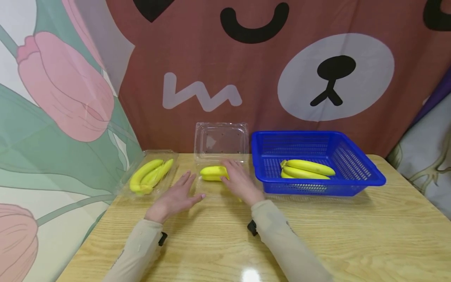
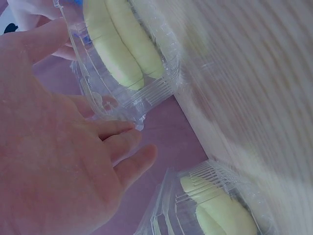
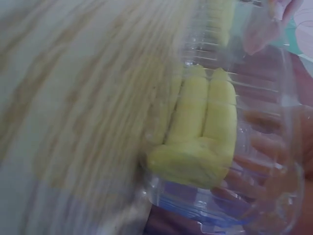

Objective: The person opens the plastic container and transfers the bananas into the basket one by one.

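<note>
A bunch of bananas lies in a clear plastic clamshell box whose lid stands raised at the back. My right hand is over the right end of this bunch. In the right wrist view its fingers show through the clear wall, close above the bananas. My left hand is at the box's left side, fingers spread and extended. In the left wrist view, its fingertips are right at the box's corner, and nothing is in the palm.
Left of my hands, a second clear box contains another banana bunch. On the right stands a blue plastic basket with bananas inside. The wooden table ends at a printed cloth behind.
</note>
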{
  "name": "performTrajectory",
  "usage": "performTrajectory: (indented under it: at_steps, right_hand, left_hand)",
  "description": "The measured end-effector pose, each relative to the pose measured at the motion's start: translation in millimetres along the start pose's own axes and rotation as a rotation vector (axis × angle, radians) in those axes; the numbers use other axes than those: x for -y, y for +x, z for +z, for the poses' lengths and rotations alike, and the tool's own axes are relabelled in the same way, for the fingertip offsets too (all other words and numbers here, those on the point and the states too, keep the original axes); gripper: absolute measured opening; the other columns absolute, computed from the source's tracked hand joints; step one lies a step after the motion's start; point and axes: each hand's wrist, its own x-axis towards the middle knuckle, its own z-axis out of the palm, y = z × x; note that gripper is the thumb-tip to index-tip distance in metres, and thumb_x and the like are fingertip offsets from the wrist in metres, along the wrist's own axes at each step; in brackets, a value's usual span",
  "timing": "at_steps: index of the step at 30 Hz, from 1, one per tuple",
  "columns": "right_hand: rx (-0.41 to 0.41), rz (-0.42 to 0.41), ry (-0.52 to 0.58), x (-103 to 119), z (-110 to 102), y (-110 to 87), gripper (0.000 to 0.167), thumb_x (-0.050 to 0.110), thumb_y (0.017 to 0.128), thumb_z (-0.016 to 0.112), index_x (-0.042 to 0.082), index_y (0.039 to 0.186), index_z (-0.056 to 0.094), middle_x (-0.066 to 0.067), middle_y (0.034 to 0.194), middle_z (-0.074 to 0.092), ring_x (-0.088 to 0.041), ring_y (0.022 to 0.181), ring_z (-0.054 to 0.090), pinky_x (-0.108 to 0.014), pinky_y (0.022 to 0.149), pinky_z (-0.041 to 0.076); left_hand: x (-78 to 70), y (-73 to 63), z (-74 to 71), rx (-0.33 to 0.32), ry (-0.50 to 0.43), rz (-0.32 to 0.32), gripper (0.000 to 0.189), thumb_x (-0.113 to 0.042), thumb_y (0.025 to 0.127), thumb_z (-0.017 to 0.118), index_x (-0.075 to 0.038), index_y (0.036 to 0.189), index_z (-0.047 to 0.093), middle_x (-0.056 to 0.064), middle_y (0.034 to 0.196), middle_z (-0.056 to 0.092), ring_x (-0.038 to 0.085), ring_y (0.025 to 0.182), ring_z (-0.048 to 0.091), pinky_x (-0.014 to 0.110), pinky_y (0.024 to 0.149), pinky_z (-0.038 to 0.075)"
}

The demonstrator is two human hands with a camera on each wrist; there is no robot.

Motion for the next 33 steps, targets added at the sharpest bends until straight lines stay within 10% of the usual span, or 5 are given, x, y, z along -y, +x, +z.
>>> performTrajectory:
  at_steps: [33]
  right_hand:
    - [-0.012, 0.04, -0.082, -2.8, 4.0, -0.1, 0.054, -0.001, 0.084, 0.069, 0.009, 0.136, 0.056, -0.012, 0.122, 0.063, -0.031, 0.107, 0.06, -0.046, 0.087, 0.051]
  left_hand:
    - [-0.4, -1.1, -0.8, 0.005, -0.007, -0.002, 0.096, -0.07, 0.091, 0.047, -0.009, 0.158, 0.017, 0.011, 0.164, 0.005, 0.032, 0.148, 0.012, 0.055, 0.114, 0.024]
